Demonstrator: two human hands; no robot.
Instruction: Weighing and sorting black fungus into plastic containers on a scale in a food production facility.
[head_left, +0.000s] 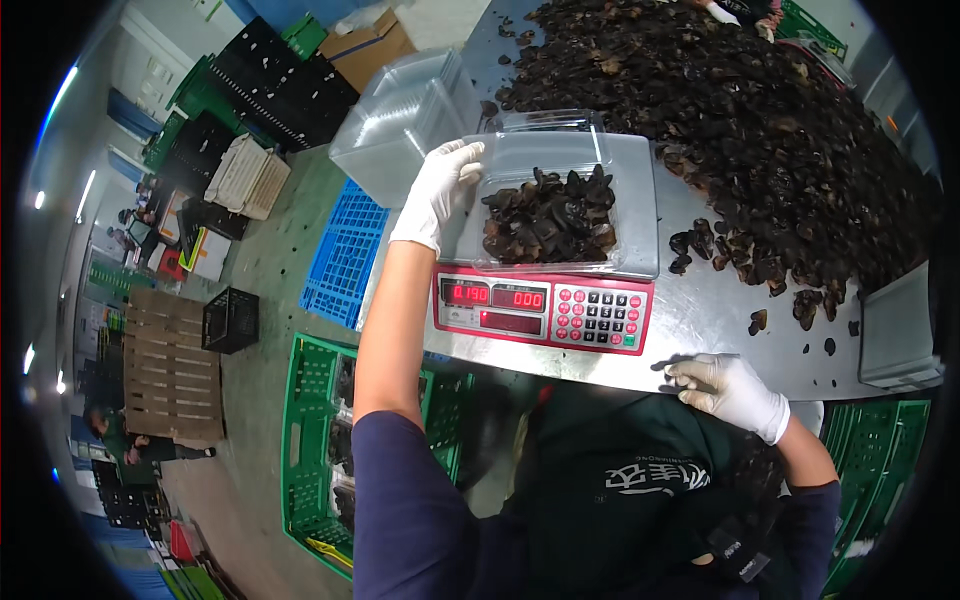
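On the metal plate (637, 202) of a red digital scale (544, 309) sits a clear plastic clamshell box (616, 255), lid raised, filled with dark wood ear mushrooms (551, 217). My left hand (448, 184), in a white glove, is at the box's upper left corner, fingers bent at the lid's edge; its exact hold is unclear. Near the table's front edge, right of the scale, my gloved right hand (724, 386) has thumb and fingers around a small dark piece, seemingly mushroom. The scale's red display is lit.
A large heap of dark mushrooms (712, 112) covers the table's far right. Stacked clear boxes (409, 124) stand at left, a grey bin (896, 330) at right. Green crates (307, 435) with filled boxes are below the table's left side. A co-worker's gloved hand (721, 13) shows beyond the heap.
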